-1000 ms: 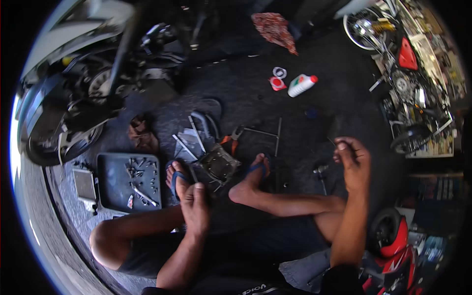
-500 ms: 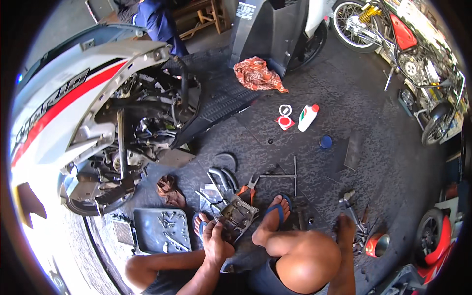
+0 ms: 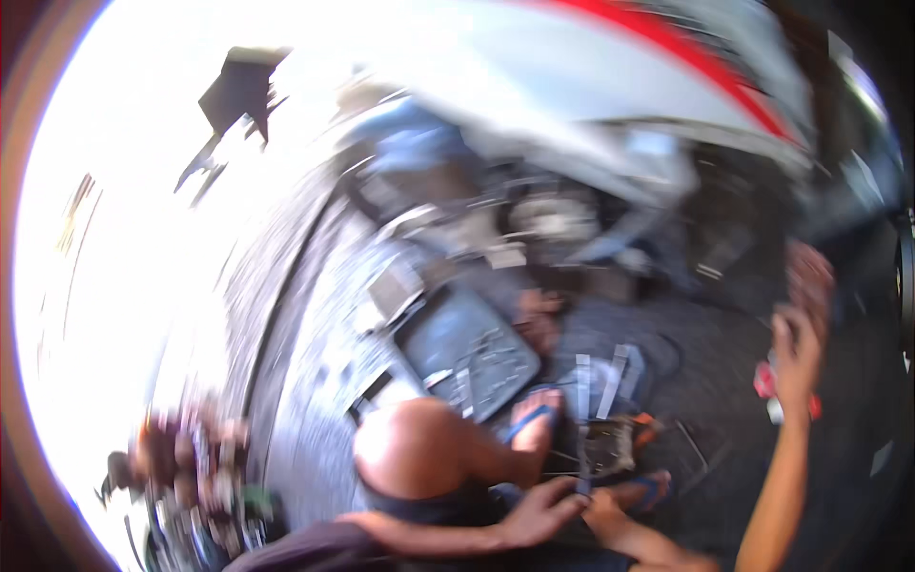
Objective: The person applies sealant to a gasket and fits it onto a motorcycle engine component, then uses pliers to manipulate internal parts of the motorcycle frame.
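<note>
On my feed, a grey tray (image 3: 440, 322) lies leftmost; my left hand (image 3: 543, 515) grips a thin dark strip (image 3: 583, 465) beside the metal casing (image 3: 608, 448); my right hand (image 3: 799, 357), its grip unreadable, hangs near blurred reddish cloth (image 3: 810, 272).

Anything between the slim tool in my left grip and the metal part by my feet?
Nothing visible: the slim tool in your left grip runs up by the left edge of the metal part. Blur hides whether they touch.

Dull metal casing (image 3: 610, 446), matt tray (image 3: 434, 336), cloth rag (image 3: 538, 320)
</note>
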The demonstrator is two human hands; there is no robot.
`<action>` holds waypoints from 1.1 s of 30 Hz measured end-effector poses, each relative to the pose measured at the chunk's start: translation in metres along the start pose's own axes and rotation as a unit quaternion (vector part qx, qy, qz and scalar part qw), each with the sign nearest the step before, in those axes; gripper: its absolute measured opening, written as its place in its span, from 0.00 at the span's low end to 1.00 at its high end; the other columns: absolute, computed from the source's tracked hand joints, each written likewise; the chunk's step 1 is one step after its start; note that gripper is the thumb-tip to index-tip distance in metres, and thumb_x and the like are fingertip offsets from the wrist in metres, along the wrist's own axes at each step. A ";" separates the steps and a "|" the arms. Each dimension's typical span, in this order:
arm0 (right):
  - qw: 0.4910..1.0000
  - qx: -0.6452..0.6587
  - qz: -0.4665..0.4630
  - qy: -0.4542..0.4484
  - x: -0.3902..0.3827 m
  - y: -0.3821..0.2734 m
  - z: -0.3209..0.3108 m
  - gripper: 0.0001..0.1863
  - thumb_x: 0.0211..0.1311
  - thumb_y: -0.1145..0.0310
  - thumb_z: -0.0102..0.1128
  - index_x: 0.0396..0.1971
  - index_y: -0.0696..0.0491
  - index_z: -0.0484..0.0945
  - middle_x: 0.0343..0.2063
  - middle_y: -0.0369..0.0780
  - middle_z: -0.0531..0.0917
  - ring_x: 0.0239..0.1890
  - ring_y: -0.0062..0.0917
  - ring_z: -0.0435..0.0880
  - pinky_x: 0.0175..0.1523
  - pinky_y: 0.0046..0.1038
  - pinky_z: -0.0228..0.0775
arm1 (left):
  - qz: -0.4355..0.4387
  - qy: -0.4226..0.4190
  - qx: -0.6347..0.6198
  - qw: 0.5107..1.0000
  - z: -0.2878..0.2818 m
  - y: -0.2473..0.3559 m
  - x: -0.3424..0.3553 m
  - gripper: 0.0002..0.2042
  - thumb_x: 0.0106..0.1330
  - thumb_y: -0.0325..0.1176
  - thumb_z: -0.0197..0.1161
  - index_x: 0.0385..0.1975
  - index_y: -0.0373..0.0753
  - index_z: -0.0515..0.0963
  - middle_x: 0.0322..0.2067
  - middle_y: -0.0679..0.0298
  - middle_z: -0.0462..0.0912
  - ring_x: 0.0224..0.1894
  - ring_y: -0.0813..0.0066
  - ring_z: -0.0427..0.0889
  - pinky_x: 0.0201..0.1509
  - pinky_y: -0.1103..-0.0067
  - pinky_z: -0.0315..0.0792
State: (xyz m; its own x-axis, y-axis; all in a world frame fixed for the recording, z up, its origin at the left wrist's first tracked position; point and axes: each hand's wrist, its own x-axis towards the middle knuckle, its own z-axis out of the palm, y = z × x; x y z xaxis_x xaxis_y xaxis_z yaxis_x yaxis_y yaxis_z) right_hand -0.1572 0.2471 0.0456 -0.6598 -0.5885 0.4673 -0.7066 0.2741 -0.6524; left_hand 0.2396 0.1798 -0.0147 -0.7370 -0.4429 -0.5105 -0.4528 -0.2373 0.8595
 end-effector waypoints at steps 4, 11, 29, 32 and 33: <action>0.941 0.003 0.207 -0.267 -0.058 -0.003 0.043 0.07 0.68 0.72 0.55 0.41 0.60 0.77 0.31 0.38 0.79 0.34 0.21 0.77 0.43 0.25 0.71 | 0.160 0.003 -0.022 0.987 0.017 0.010 -0.028 0.18 0.68 0.36 0.57 0.52 0.30 0.71 0.41 0.48 0.79 0.46 0.59 0.78 0.51 0.69 0.72; 0.833 -0.042 0.297 -0.464 -0.211 0.056 0.019 0.12 0.64 0.72 0.57 0.44 0.62 0.77 0.32 0.40 0.82 0.31 0.22 0.81 0.35 0.24 0.75 | 0.203 -0.098 -0.072 0.972 0.024 0.014 -0.080 0.22 0.68 0.42 0.55 0.54 0.31 0.72 0.47 0.39 0.78 0.52 0.44 0.77 0.59 0.59 0.71; 0.885 -0.043 0.266 -0.379 -0.122 -0.162 0.011 0.17 0.64 0.72 0.58 0.51 0.64 0.75 0.35 0.39 0.82 0.33 0.19 0.80 0.39 0.24 0.73 | 0.271 0.367 -0.128 0.881 -0.281 0.069 -0.009 0.13 0.71 0.36 0.57 0.25 0.36 0.73 0.21 0.66 0.79 0.24 0.82 0.77 0.30 0.81 0.69; 0.883 -0.025 0.259 -0.391 -0.113 -0.170 0.034 0.17 0.64 0.74 0.59 0.50 0.65 0.76 0.36 0.42 0.83 0.34 0.21 0.81 0.39 0.25 0.74 | 0.125 0.471 0.242 0.839 -0.324 -0.064 0.068 0.19 0.71 0.39 0.54 0.56 0.34 0.76 0.30 0.47 0.85 0.33 0.56 0.86 0.37 0.67 0.75; 0.883 -0.023 0.258 -0.391 -0.114 -0.166 0.034 0.17 0.64 0.74 0.59 0.50 0.65 0.76 0.36 0.42 0.83 0.34 0.21 0.82 0.40 0.26 0.75 | 0.099 0.467 0.357 0.802 -0.320 -0.097 0.082 0.22 0.69 0.36 0.52 0.62 0.37 0.70 0.33 0.44 0.85 0.38 0.48 0.85 0.43 0.61 0.73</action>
State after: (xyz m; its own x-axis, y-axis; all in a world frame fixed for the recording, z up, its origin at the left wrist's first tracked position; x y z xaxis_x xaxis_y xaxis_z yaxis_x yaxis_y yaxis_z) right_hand 0.0441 0.2429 0.0803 -0.5313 -0.7163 -0.4524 -0.3853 0.6798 -0.6240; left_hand 0.3837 -0.1105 -0.1316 -0.2828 -0.9450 0.1641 -0.7917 0.3266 0.5164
